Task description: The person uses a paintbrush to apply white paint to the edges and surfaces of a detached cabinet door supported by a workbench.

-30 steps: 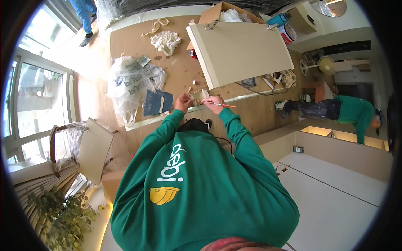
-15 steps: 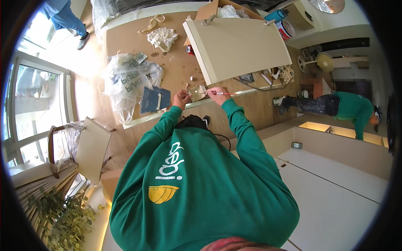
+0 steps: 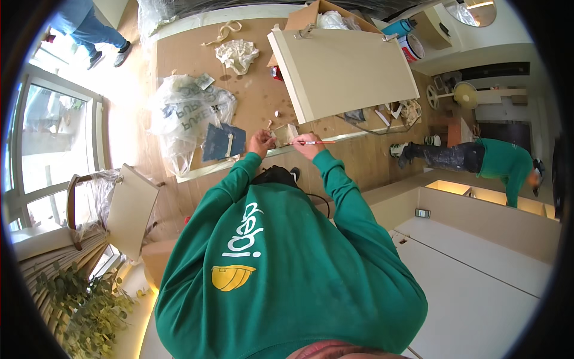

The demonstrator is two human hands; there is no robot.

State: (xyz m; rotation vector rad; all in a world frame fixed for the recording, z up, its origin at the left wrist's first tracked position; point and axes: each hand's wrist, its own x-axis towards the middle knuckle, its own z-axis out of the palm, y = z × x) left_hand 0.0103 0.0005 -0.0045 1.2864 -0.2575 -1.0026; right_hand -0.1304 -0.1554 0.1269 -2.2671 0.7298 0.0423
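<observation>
My left hand point(image 3: 260, 143) pinches the near left edge of a small beige, shiny, square-cornered piece point(image 3: 285, 134), whose exact kind I cannot make out. In my right hand point(image 3: 306, 145) is a thin paintbrush with a red handle point(image 3: 326, 142), gripped like a pen. The handle points right, and its tip lies near the lower edge of the small piece. Just beyond my hands a small whitish cap-like thing point(image 3: 277, 113) sits on the brown board covering point(image 3: 254, 96). Left of my left hand lies a dark blue-grey panel point(image 3: 223, 142) with a pale strip across it.
A large cream cabinet door point(image 3: 350, 75) with hinges lies at the right of the work surface. Crumpled clear plastic point(image 3: 191, 107) and a white rag point(image 3: 237, 56) lie at the left. A co-worker in green point(image 3: 505, 157) bends at the right; another person's legs point(image 3: 95, 36) show top left.
The small piece has tilted in my left hand. The brush has turned more level, its tip shifting down and left. At top left the other person's legs have stepped.
</observation>
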